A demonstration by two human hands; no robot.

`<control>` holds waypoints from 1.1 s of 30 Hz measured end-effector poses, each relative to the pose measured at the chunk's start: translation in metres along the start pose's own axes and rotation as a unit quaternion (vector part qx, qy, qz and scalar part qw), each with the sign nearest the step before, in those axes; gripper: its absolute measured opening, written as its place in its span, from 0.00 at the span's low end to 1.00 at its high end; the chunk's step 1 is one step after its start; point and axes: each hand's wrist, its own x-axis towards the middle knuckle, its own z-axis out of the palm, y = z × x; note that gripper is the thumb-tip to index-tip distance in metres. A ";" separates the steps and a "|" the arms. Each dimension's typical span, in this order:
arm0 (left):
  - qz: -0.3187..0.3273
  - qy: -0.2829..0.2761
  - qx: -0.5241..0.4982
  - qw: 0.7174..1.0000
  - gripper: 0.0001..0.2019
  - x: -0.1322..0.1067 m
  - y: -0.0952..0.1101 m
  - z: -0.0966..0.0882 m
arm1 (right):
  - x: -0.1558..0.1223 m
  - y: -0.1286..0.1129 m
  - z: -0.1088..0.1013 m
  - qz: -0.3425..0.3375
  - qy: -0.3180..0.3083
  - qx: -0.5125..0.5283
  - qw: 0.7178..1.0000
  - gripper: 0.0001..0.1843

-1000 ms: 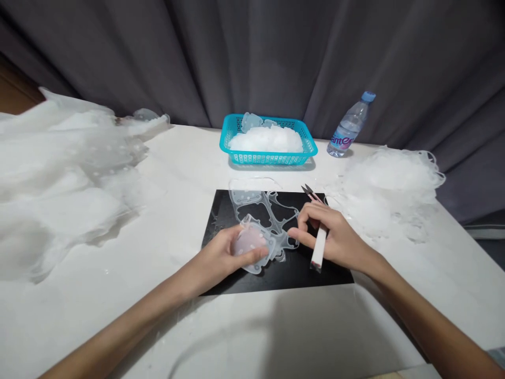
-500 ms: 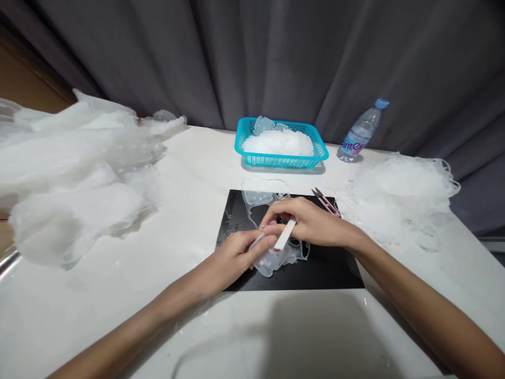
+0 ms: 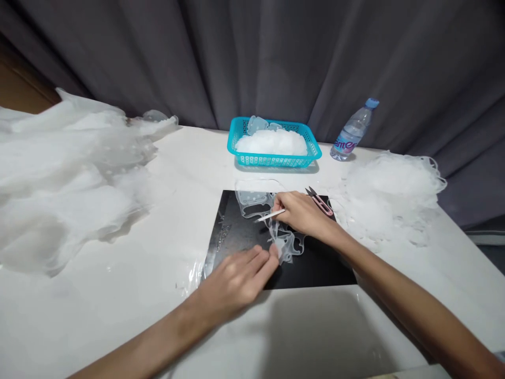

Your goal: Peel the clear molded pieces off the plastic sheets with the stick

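Note:
My left hand (image 3: 244,273) is closed at the front of the black mat (image 3: 315,271), thumb and fingers pinching a small translucent soft plastic piece (image 3: 279,247). My right hand (image 3: 298,210), just beyond it, is closed around a slim white tool (image 3: 270,215) whose narrow end points left; I cannot make out its exact kind. A loose, curly translucent plastic frame (image 3: 294,243) lies under and beside the right hand. Farther back on the mat rests a translucent sheet with round dots (image 3: 252,198). Pink-handled thread snips (image 3: 322,204) lie right of that hand.
A turquoise basket (image 3: 276,159) of white translucent pieces stands at the back, with a water bottle (image 3: 351,134) to its right. Heaps of translucent sheets (image 3: 79,173) cover the left side. A pile of trimmings (image 3: 390,195) lies on the right. A grey curtain (image 3: 260,63) hangs behind.
The white tool has swung from pointing toward me to pointing left. My hands have drawn apart, the left one lower, and the larger rounded piece between them now shows less. The view has shifted slightly.

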 end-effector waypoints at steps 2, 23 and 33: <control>-0.019 0.007 -0.008 1.000 0.12 0.000 0.000 -0.001 | 0.003 0.007 0.000 -0.008 0.010 -0.008 1.000 0.05; -0.208 0.073 -0.150 0.964 0.10 0.012 0.003 -0.017 | -0.015 0.018 -0.022 -0.142 -0.164 0.321 0.922 0.05; -0.158 0.040 -0.137 0.977 0.11 0.010 0.002 -0.014 | -0.021 0.005 -0.020 -0.124 -0.138 0.243 0.952 0.05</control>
